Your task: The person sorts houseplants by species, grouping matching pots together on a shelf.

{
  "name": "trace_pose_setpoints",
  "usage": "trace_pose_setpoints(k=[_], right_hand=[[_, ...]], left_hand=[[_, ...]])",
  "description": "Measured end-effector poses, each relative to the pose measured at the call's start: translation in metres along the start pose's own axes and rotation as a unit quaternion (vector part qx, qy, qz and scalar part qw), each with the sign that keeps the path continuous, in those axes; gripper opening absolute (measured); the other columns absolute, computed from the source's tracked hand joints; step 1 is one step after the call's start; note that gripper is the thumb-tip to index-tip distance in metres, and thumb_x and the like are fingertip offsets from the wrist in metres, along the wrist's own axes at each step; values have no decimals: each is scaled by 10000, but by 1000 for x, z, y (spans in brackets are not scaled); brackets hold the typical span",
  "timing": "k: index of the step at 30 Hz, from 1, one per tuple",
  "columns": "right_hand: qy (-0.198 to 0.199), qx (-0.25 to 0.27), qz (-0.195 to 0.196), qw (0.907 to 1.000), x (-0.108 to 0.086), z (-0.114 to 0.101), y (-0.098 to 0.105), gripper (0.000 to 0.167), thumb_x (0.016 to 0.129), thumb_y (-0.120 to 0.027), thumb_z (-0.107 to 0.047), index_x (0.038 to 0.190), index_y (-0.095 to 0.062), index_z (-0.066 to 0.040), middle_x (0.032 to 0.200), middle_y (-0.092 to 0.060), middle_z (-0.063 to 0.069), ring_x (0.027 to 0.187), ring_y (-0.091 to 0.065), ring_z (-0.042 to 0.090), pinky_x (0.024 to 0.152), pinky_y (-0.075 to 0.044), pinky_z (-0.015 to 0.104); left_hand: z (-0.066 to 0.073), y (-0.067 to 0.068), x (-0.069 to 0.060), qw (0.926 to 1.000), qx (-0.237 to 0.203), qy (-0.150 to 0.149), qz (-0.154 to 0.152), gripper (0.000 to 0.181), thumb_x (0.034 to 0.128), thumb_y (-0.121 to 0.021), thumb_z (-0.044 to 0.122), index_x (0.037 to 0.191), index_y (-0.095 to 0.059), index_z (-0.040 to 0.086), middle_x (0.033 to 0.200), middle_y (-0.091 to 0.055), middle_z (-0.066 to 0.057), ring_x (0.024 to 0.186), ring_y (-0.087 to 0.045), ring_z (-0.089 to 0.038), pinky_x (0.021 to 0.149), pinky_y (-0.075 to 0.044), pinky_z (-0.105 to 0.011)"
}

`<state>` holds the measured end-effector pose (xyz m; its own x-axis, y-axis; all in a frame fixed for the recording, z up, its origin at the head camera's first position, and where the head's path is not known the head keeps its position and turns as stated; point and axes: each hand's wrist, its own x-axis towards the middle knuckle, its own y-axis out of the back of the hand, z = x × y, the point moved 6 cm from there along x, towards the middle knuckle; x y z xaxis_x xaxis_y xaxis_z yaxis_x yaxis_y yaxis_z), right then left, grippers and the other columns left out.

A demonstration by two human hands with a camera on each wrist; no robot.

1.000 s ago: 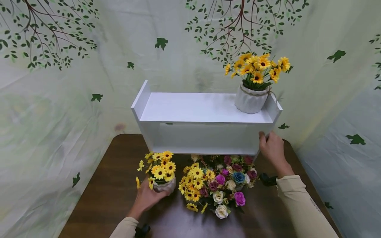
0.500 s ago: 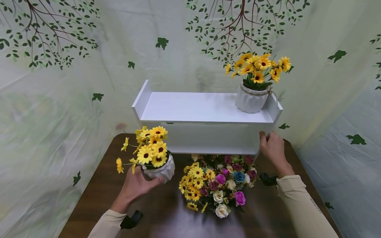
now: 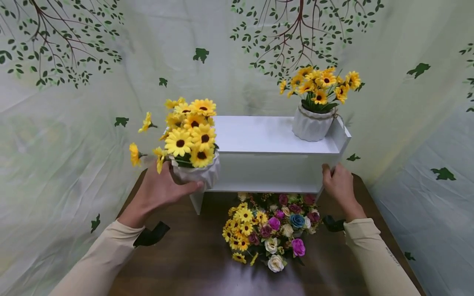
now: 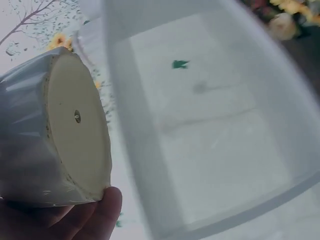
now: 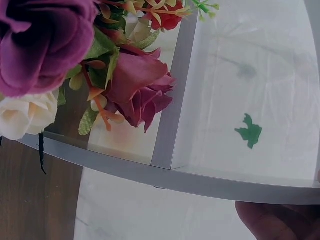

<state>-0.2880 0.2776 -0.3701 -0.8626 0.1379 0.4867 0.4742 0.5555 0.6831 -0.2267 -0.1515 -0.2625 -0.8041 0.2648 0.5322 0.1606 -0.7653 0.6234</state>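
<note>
My left hand point(image 3: 157, 190) grips a white pot point(image 3: 201, 174) of yellow artificial sunflowers point(image 3: 192, 131), raised in front of the left end of a white two-tier shelf point(image 3: 255, 133). In the left wrist view the pot's pale underside point(image 4: 79, 125) faces the camera, with fingertips point(image 4: 111, 202) along its lower edge. My right hand point(image 3: 340, 187) holds the shelf's right side panel, below the upper board. A second white pot point(image 3: 312, 123) with yellow flowers and a twine tie stands at the right end of the upper board.
Artificial roses point(image 3: 275, 246) and more yellow flowers point(image 3: 242, 230) stand crowded on the brown table point(image 3: 192, 255), in front of and beneath the lower board point(image 3: 263, 185). Behind the shelf hangs a pale cloth backdrop point(image 3: 229, 78) with leaf prints.
My left hand has lifted the pot of sunflowers off the table, leftward and then up to the height of the upper board. The right hand has stayed on the side panel.
</note>
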Motion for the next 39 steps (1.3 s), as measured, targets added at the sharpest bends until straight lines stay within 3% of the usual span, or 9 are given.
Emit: trace_pose_setpoints(k=[3, 6, 9, 16, 22, 26, 30, 36, 39], right_hand=[[6, 24, 5, 10000, 0, -2, -1, 269, 981, -479, -113, 729, -449, -23, 541, -406, 49, 486, -382, 207, 486, -287, 310], [-81, -19, -52, 10000, -1, 0, -3, 243, 988, -476, -122, 778, -476, 2, 575, -455, 98, 516, -425, 240, 497, -303, 309], [-156, -48, -107, 9998, -1, 2, -3, 242, 996, -469, -135, 811, -488, 20, 598, -480, 135, 527, -441, 248, 495, -310, 309], [-96, 0, -114, 9999, -1, 0, -2, 253, 995, -467, -142, 774, -459, -20, 575, -409, 49, 526, -418, 241, 511, -299, 319], [-55, -36, -19, 10000, -1, 1, -2, 240, 989, -477, -125, 775, -459, -16, 569, -421, 73, 519, -420, 252, 504, -299, 324], [-94, -42, -42, 9999, -1, 3, -2, 236, 996, -467, -139, 808, -478, 4, 579, -468, 123, 522, -448, 260, 492, -311, 323], [-125, -46, -58, 9999, -1, 3, -2, 232, 999, -465, -140, 830, -498, 16, 586, -508, 157, 522, -466, 267, 491, -318, 322], [-160, -56, -79, 9998, 0, 4, -4, 248, 997, -466, -149, 789, -478, -14, 562, -481, 122, 509, -447, 252, 487, -314, 317], [-145, -68, -48, 9999, 0, 4, -4, 258, 994, -467, -145, 765, -462, -27, 547, -458, 104, 500, -436, 248, 486, -309, 316]], left_hand=[[12, 7, 18, 9992, -348, -165, -78, 969, 655, -896, 141, 1483, -392, 115, 1416, -563, -97, 1323, -523, -252, 1105, -428, -487], [26, 11, 35, 9978, -464, -472, -99, 901, 658, -886, 112, 1439, -438, 68, 1356, -600, -115, 1278, -555, -249, 1095, -444, -442], [36, 10, 53, 9977, -484, -468, -107, 842, 677, -871, 143, 1409, -464, 57, 1300, -631, -119, 1220, -585, -247, 1063, -466, -427], [42, 5, 103, 9992, -309, 65, -251, 886, 711, -858, 258, 1455, -400, 113, 1314, -618, -107, 1162, -599, -242, 996, -507, -468], [39, -1, 139, 9978, -120, 586, -285, 925, 698, -860, 351, 1454, -383, 111, 1341, -602, -110, 1167, -593, -229, 1009, -503, -427], [34, -15, 157, 9933, -469, 1011, -308, 900, 709, -851, 367, 1447, -390, 134, 1352, -595, -69, 1185, -583, -184, 1030, -490, -363], [27, -40, 170, 9899, -654, 1196, -387, 897, 731, -846, 358, 1465, -378, 141, 1400, -566, -55, 1254, -557, -187, 1067, -474, -346], [16, -77, 175, 9839, -625, 1579, -565, 885, 753, -815, 426, 1464, -381, 125, 1435, -544, -71, 1305, -531, -216, 1105, -445, -364], [13, -91, 176, 9806, -812, 1690, -578, 879, 760, -813, 412, 1461, -380, 107, 1440, -537, -88, 1311, -527, -227, 1114, -438, -365]])
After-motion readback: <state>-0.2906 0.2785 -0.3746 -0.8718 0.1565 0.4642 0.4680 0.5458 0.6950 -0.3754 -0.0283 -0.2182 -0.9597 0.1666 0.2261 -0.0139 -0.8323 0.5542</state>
